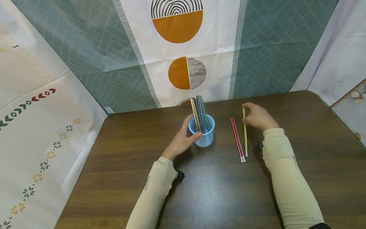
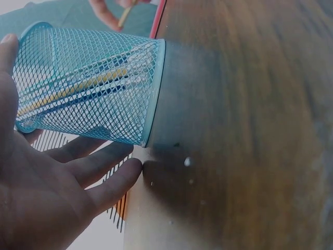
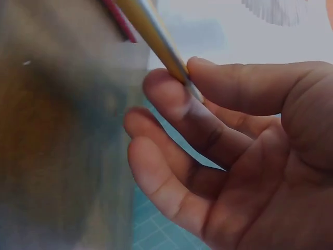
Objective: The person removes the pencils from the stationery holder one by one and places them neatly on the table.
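Observation:
A light blue mesh pencil cup [image 1: 208,139] stands on the table with several pencils [image 1: 201,109] leaning inside it, in dark, teal and yellowish tones. My left hand [image 1: 183,137] holds the cup from its left side, thumb near the front rim; the left wrist view shows the fingers along the mesh wall [image 2: 99,78]. To the right, my right hand [image 1: 259,117] pinches a yellow pencil [image 1: 245,138] by its far end between thumb and fingers. Its eraser end points toward me. In the right wrist view the yellow pencil [image 3: 156,39] sits at the fingertips.
Red pencils [image 1: 237,138] lie side by side just left of the yellow one, erasers toward me. The brown wooden table [image 1: 217,194] reaches a patterned cloth backdrop [image 1: 183,47] at its far edge. White cloth [image 1: 57,127] hangs along the left.

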### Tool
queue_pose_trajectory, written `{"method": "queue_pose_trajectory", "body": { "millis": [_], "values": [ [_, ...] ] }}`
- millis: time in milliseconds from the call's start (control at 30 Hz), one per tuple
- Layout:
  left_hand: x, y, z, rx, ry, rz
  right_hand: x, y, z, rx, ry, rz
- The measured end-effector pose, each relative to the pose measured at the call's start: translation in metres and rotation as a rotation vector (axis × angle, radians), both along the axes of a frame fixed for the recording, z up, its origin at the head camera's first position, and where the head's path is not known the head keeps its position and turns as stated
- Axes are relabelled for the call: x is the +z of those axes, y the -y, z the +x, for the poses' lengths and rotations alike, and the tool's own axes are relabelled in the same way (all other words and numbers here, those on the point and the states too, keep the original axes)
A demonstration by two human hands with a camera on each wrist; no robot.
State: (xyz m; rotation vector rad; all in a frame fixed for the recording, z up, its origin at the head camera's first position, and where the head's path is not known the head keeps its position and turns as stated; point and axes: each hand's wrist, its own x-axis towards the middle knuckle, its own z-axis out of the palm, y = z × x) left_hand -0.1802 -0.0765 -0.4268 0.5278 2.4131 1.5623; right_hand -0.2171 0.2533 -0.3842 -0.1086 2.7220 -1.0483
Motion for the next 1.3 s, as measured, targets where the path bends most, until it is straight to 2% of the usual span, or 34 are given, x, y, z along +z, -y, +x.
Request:
{"method": "queue_pose_trajectory", "body": {
  "millis": [233, 500, 867, 1300],
  "values": [
    [0.001, 0.0, 0.0, -0.002, 0.003, -0.001, -0.011, 0.0, 0.001, 0.023, 0.064, 0.011],
    [-0.001, 0.0, -0.001, -0.001, -0.005, -0.001, -0.013, 0.003, 0.0, 0.027, 0.027, 0.067],
    [0.0, 0.0, 0.0, -0.011, -0.001, 0.006, -0.017, 0.001, -0.001, 0.035, 0.033, 0.101],
    [0.0, 0.0, 0.0, -0.007, 0.008, 0.001, -0.018, 0.012, -0.003, 0.062, -0.033, 0.222]
  ]
}}
